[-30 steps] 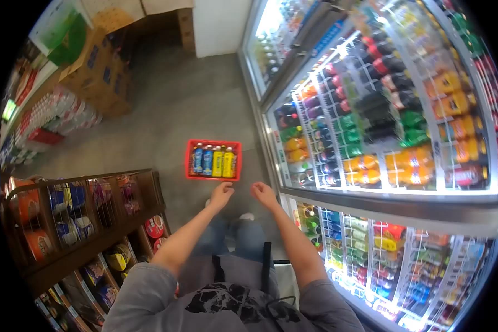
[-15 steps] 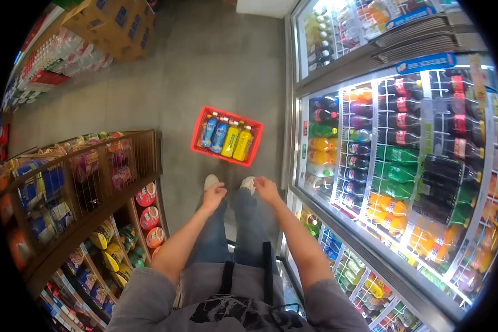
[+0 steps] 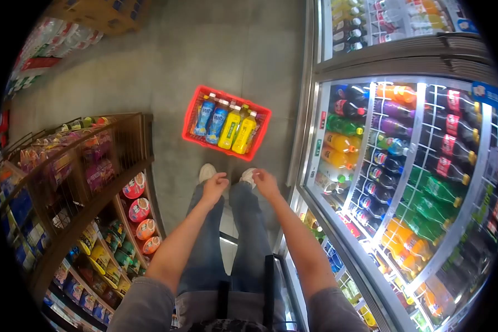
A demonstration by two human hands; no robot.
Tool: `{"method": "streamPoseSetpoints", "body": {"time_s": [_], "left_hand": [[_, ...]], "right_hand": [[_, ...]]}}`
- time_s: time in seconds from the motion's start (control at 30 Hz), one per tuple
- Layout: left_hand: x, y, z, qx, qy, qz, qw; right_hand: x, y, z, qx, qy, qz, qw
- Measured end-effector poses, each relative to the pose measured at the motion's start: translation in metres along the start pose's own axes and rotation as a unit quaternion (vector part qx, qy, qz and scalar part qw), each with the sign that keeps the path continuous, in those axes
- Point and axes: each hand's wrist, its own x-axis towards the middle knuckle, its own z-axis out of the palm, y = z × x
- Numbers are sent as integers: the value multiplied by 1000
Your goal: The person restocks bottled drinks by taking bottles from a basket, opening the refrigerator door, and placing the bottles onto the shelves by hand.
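My left hand (image 3: 214, 188) hangs over my left leg, its fingers loosely curled and nothing visible in it. My right hand (image 3: 266, 183) hovers near my right shoe, fingers also half bent, with no object showing. Just beyond my feet, a red shopping basket (image 3: 218, 150) sits on the floor, slightly turned. Inside lie two bottles with blue labels, one farther left (image 3: 204, 117) and a second blue-labelled bottle (image 3: 216, 125) beside it. Two bottles of yellow drink fill the right side: one yellow bottle (image 3: 229, 128) and another yellow bottle (image 3: 243, 134). Neither hand touches the basket.
A lit drinks fridge (image 3: 310, 166) with rows of bottles runs along my right. On my left stands a wooden shelf (image 3: 94, 193) with packaged snacks and instant noodle cups (image 3: 139, 209). Cardboard boxes (image 3: 108, 14) and wrapped bottle packs (image 3: 66, 39) are at the upper left.
The basket appears larger and slightly higher in view, and the fridge has shifted right as my viewpoint moved. Both hands keep about the same place and pose.
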Motion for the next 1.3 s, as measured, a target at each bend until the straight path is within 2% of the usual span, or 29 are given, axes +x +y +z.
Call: {"method": "streamPoseSetpoints", "body": {"time_s": [0.2,0.33,0.4,0.53,0.6,0.63,0.7,0.87,0.93,0.97,1.03,1.07,1.13,1.17,1.23,1.3], "left_hand": [[40,-16,-11,-12,14,-54,998],[72,-30,-28,-22,10,-45,999],[95,-33,-39,14,41,-12,999],[142,-41,-50,1,54,-11,998],[172,-56,-52,-25,53,50,997],[180,-53,-50,-27,53,45,997],[194,-46,-45,-18,49,76,996],[225,-47,-28,-71,65,109,989],[231,-38,-28,27,102,134,985],[237,-37,-32,30,102,132,986],[261,-40,-47,105,213,170,956],[269,-40,-54,107,214,170,956],[285,-49,-72,256,328,232,879],[295,-54,-82,256,329,229,880],[314,-67,-97,185,270,223,918],[324,-69,-108,163,236,190,939]], "right_hand": [[38,16,25,17,8,8,1000],[63,28,52,26,9,22,999],[81,38,69,41,6,15,999],[114,51,100,63,32,18,997],[136,54,110,93,57,58,992],[141,49,113,91,54,62,992],[150,38,115,122,85,13,989],[176,30,125,141,91,12,986],[182,28,129,103,108,-16,989],[186,28,132,106,107,-14,989],[199,25,141,159,86,-60,982],[203,21,143,161,86,-60,981],[208,11,152,184,42,-81,979],[214,9,158,184,39,-79,979],[228,5,173,215,16,-135,967],[237,-1,185,233,-6,-126,964]]}}
